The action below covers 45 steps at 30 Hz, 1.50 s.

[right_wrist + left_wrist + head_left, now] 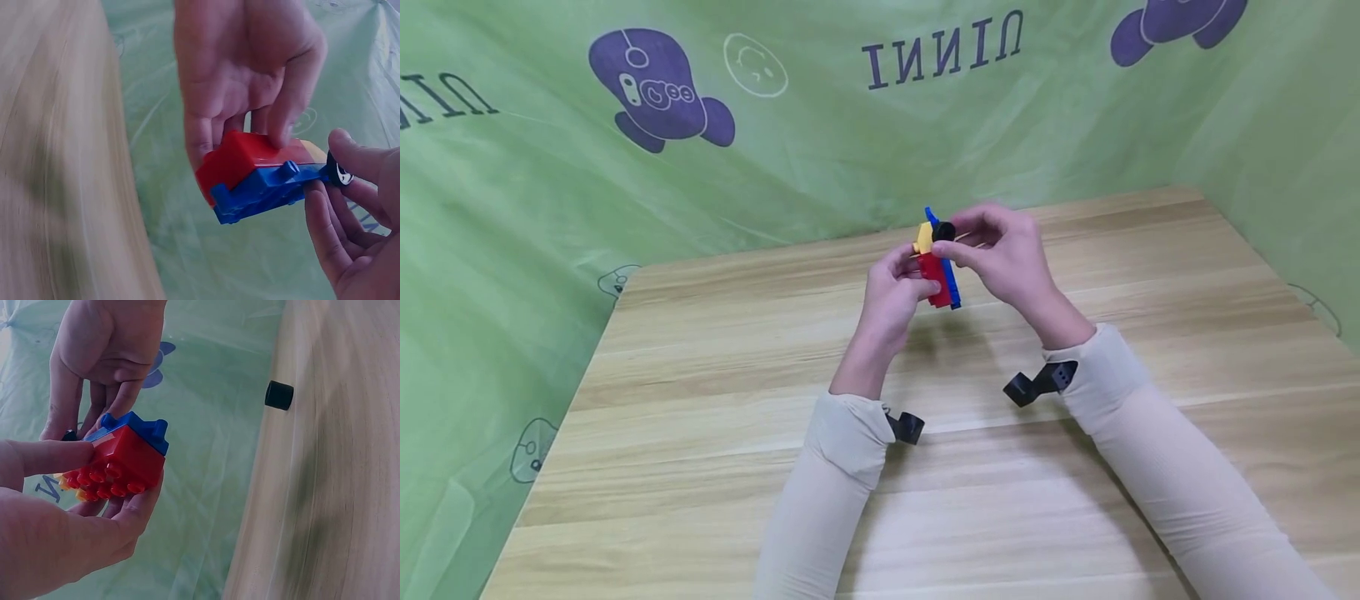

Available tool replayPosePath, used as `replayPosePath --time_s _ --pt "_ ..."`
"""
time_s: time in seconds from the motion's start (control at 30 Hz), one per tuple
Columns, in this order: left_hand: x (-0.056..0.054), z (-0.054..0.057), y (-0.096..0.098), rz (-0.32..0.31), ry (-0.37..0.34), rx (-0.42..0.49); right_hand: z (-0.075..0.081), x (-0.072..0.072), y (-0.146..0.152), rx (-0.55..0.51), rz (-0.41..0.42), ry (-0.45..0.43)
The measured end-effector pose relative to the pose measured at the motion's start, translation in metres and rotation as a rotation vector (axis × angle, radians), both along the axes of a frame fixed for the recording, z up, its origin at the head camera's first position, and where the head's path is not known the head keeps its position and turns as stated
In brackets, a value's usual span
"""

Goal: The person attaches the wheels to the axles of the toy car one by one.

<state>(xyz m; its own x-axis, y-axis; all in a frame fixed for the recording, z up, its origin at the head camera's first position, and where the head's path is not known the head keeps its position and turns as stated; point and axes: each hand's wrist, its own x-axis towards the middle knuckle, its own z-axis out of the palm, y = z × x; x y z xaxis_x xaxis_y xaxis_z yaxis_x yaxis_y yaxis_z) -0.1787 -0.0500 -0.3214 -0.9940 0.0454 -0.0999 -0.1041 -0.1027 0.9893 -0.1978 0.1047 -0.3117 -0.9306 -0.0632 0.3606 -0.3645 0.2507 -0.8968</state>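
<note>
Both hands hold a toy block vehicle above the far part of the table. My left hand (889, 302) grips its red studded block (128, 459) between thumb and fingers. A yellow block (924, 237) sits at one end of the red one. Along the side of these blocks lies a blue chassis (256, 187) with small axle stubs. My right hand (1011, 254) pinches a black wheel (339, 170) at the chassis's yellow-block end. Whether the wheel is fully seated on its axle cannot be told.
The wood-grain table (700, 400) spreads beneath both forearms. A green printed curtain (820, 150) hangs behind its far edge and along the sides. Black camera mounts (1041, 383) jut inward from both sleeve cuffs.
</note>
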Motion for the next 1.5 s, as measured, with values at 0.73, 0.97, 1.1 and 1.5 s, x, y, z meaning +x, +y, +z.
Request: replayPosePath --time_s 0.73,0.97,1.1,1.5 --pt "0.001 0.001 -0.004 -0.07 0.041 -0.135 0.01 -0.001 0.007 -0.109 0.156 -0.282" --pt "0.001 0.003 -0.004 -0.05 0.035 -0.163 0.009 0.0 0.004 -0.096 0.195 -0.257" --pt "0.002 0.003 -0.003 -0.052 0.022 -0.196 0.008 0.001 0.002 -0.095 0.169 -0.257" --pt "-0.001 -0.001 0.0 -0.091 -0.007 -0.235 -0.004 -0.011 0.004 -0.106 0.109 -0.284"
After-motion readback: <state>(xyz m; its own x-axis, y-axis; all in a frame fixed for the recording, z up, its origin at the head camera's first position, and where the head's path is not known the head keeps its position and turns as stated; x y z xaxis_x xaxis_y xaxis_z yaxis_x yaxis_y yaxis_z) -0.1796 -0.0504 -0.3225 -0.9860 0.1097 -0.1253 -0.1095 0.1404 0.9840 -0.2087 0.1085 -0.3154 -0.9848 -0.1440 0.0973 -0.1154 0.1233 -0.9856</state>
